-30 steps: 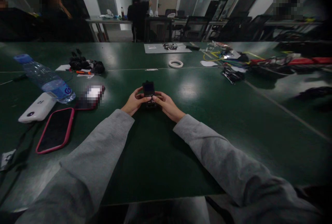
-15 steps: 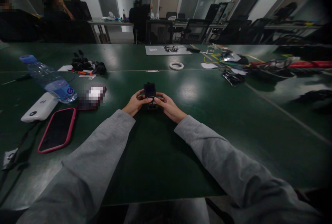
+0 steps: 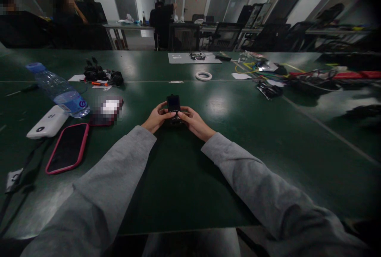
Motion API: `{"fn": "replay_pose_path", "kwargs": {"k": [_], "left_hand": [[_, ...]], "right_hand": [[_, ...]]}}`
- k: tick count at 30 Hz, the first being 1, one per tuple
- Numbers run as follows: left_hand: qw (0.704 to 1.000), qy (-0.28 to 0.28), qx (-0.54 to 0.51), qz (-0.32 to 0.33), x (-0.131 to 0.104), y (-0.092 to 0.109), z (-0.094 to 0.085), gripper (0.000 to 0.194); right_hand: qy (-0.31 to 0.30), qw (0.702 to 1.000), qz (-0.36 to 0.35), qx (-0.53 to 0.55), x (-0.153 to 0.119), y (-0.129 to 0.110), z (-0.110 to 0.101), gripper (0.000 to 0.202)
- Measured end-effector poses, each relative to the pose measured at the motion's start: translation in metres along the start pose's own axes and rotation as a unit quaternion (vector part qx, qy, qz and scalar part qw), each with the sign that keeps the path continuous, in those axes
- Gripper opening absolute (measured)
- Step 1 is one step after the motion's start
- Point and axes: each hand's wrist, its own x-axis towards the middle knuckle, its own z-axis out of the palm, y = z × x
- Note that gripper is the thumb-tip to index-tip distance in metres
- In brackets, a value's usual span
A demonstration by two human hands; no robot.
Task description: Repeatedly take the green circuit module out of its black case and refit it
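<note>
A small black device [image 3: 173, 103] with a raised, screen-like square part stands upright at the middle of the green table [image 3: 166, 177]. My left hand [image 3: 156, 118] grips its left side, thumb on the front near the base of the square. From the right, my right hand [image 3: 195, 122] holds the same device, its thumb also on the front, close to the other thumb. Both hands have their fingers closed around it. The device's lower part is dark and partly hidden by the thumbs and fingers.
At left lie a water bottle [image 3: 70, 100], a white power bank [image 3: 49, 122], a red-edged phone [image 3: 68, 148] and another phone [image 3: 105, 112]. Farther back are black parts [image 3: 102, 75], a tape roll [image 3: 204, 76], a grey board [image 3: 178, 58] and tangled cables [image 3: 309, 78]. People are across the room.
The whole view has shifted very slightly, so things appear a little farther right. Both hands keep their hold on the device. Across the room, one person's arm is raised a bit higher.
</note>
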Motion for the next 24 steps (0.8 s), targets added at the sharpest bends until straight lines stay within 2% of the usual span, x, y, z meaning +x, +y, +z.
{"fn": "replay_pose_path", "kwargs": {"k": [24], "left_hand": [[1.000, -0.007, 0.009, -0.006, -0.0033, 0.0047, 0.0020, 0.077]], "right_hand": [[0.003, 1.000, -0.007, -0.008, -0.0004, 0.0011, -0.0003, 0.047]]}}
